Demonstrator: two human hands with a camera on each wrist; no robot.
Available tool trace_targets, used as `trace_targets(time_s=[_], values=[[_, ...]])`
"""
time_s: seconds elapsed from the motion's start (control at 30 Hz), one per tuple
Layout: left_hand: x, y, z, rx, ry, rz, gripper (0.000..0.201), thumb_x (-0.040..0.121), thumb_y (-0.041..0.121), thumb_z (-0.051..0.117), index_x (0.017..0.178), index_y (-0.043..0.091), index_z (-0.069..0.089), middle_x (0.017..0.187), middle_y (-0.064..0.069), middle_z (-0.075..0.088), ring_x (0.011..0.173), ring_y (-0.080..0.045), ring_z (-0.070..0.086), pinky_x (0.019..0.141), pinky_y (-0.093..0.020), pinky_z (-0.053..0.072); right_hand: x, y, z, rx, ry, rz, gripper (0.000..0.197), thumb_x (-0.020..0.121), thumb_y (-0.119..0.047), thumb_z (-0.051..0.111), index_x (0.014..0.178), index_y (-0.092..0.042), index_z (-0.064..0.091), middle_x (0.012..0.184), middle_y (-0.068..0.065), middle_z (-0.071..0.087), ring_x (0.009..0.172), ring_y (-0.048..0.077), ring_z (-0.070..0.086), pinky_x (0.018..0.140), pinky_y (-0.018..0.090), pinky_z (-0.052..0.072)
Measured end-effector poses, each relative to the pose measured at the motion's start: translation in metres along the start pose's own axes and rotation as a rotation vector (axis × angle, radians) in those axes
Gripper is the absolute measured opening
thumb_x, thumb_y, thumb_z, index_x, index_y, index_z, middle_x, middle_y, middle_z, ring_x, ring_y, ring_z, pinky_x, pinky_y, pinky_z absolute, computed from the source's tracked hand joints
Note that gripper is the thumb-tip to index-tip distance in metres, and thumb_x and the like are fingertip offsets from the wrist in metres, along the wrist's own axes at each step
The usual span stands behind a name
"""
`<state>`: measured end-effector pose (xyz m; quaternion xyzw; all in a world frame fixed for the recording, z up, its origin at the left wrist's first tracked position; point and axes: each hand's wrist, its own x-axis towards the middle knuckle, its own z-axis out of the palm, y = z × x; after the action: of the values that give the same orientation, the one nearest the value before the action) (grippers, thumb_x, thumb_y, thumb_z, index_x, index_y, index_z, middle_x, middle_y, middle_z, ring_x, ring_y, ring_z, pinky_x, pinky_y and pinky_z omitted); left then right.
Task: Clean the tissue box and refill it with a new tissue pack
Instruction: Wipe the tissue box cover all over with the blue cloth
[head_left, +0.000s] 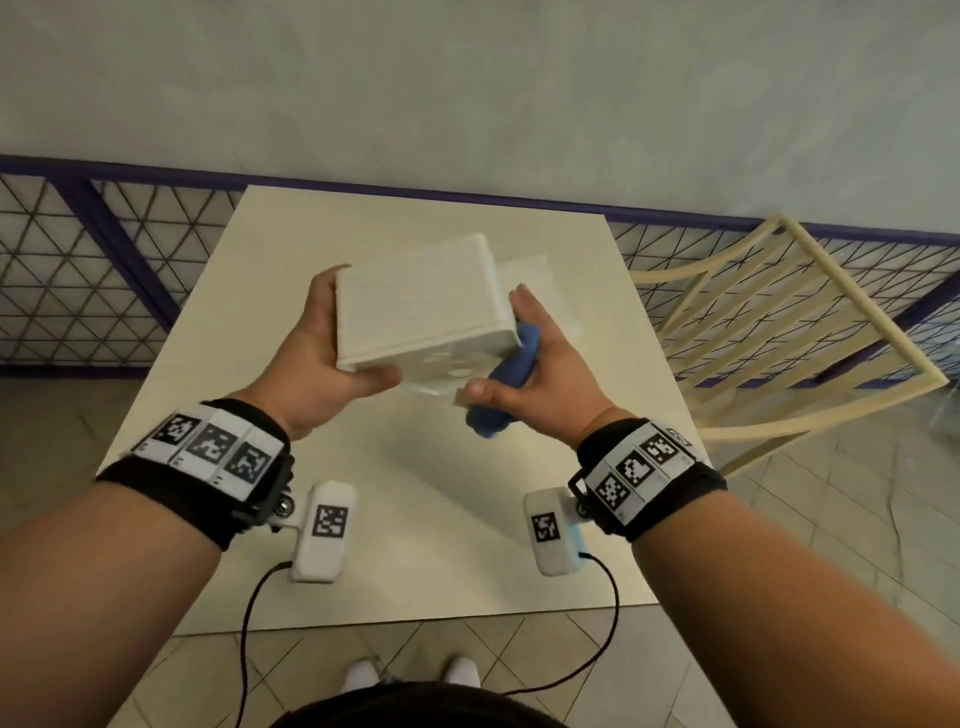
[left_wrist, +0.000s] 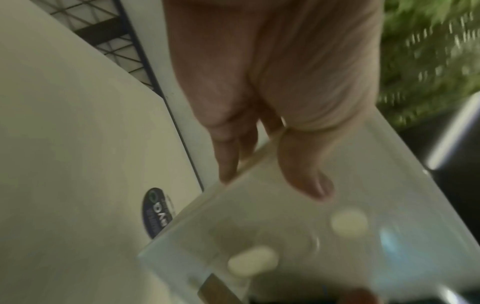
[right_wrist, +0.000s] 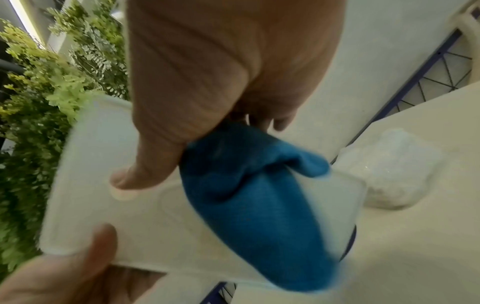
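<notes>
From the head view, my left hand (head_left: 317, 358) has its grip clasped round the white tissue box (head_left: 421, 306), held above the bench (head_left: 415, 493); my right hand (head_left: 524, 358) squeezes a blue cloth (head_left: 511, 364) against the box's end. The left wrist view shows a dark oval sticker (left_wrist: 157, 212) on the bench, its writing blurred. The right wrist view shows a clear-wrapped tissue pack (right_wrist: 389, 166) lying on the bench.

A dark oval sticker (left_wrist: 157, 212) on the table (left_wrist: 64, 144), beside the box (left_wrist: 285, 236), carries lettering too blurred to read; wristband (head_left: 208, 449) tags show only square codes.
</notes>
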<state>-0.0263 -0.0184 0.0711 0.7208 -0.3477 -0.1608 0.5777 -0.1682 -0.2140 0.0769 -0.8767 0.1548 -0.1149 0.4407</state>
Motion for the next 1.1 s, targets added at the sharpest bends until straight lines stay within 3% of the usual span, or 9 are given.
trace_targets(time_s=[0.07,0.2,0.33,0.43,0.53,0.67,0.83,0.93,1.1], values=[[0.003,0.004,-0.004,-0.004,-0.081,0.015,0.088,0.069,-0.009,0.076,0.123,0.036,0.024,0.113,0.015,0.047,0.094,0.024,0.047,0.075,-0.002,0.043,0.003,-0.001,0.0,0.09,0.009,0.031,0.105,0.071,-0.042,0.077,0.15,-0.021,0.013,0.145,-0.015,0.037,0.123,-0.007,0.04,0.101,0.009,0.032],[0.003,0.0,-0.006,-0.103,-0.095,-0.07,0.088,0.062,0.005,0.075,0.126,0.04,0.026,0.114,0.014,0.051,0.098,0.012,0.051,0.074,-0.01,0.047,0.008,-0.013,-0.002,0.19,0.06,0.043,0.106,0.072,-0.012,0.079,0.15,-0.031,0.01,0.149,-0.003,0.04,0.13,0.013,0.044,0.111,0.032,0.036],[-0.005,-0.015,-0.004,-0.196,-0.08,-0.167,0.09,0.051,0.02,0.08,0.12,0.051,0.032,0.114,0.012,0.051,0.109,-0.01,0.049,0.088,-0.032,0.048,0.008,-0.037,0.002,0.163,0.055,-0.184,0.1,0.065,0.01,0.067,0.148,-0.02,0.02,0.155,0.004,0.028,0.139,0.012,0.032,0.112,0.024,0.031],[-0.008,-0.02,-0.005,-0.293,-0.062,-0.203,0.09,0.046,0.021,0.082,0.115,0.057,0.037,0.112,0.009,0.052,0.11,-0.018,0.05,0.092,-0.042,0.05,0.013,-0.039,0.007,0.171,0.043,-0.313,0.092,0.061,0.009,0.072,0.14,-0.009,0.029,0.158,0.01,0.016,0.142,0.013,0.026,0.115,0.023,0.028],[-0.01,-0.022,-0.011,-0.494,-0.15,-0.237,0.096,0.044,0.017,0.093,0.118,0.051,0.043,0.115,0.007,0.056,0.107,-0.017,0.059,0.085,-0.043,0.055,0.015,-0.025,-0.004,-0.022,-0.035,-0.163,0.098,0.059,-0.01,0.085,0.14,-0.016,0.032,0.159,0.003,0.009,0.14,0.007,0.023,0.107,0.006,0.023],[-0.011,-0.024,-0.015,-0.524,-0.205,-0.301,0.106,0.033,0.031,0.097,0.122,0.053,0.045,0.116,0.005,0.06,0.105,-0.015,0.062,0.084,-0.037,0.056,0.011,-0.014,-0.004,-0.122,-0.114,-0.072,0.096,0.059,-0.021,0.087,0.137,-0.022,0.032,0.131,-0.006,0.044,0.115,0.014,0.048,0.102,0.03,0.041],[-0.006,-0.002,-0.023,0.045,-0.084,-0.163,0.111,0.052,0.033,0.091,0.137,0.055,0.024,0.149,0.024,0.026,0.138,-0.003,0.024,0.113,-0.037,0.029,0.017,-0.014,-0.002,-0.249,-0.042,-0.076,0.086,0.061,-0.015,0.083,0.133,-0.018,0.037,0.122,0.004,0.049,0.107,0.019,0.048,0.092,0.029,0.04],[0.0,0.028,-0.016,0.526,-0.193,-0.013,0.122,0.058,0.041,0.086,0.145,0.049,0.002,0.157,0.021,-0.001,0.137,0.0,0.015,0.111,-0.028,0.022,0.022,-0.016,0.003,-0.367,-0.025,-0.142,0.074,0.061,-0.011,0.078,0.127,-0.016,0.045,0.114,0.006,0.052,0.1,0.016,0.045,0.088,0.028,0.04],[0.005,0.038,-0.004,0.692,-0.14,0.044,0.089,0.061,0.038,0.082,0.13,0.037,0.026,0.121,0.009,0.046,0.101,-0.015,0.052,0.076,-0.031,0.045,0.024,-0.018,0.015,-0.338,-0.024,-0.2,0.085,0.062,-0.009,0.076,0.137,-0.017,0.038,0.128,0.007,0.046,0.115,0.021,0.046,0.098,0.029,0.039]])
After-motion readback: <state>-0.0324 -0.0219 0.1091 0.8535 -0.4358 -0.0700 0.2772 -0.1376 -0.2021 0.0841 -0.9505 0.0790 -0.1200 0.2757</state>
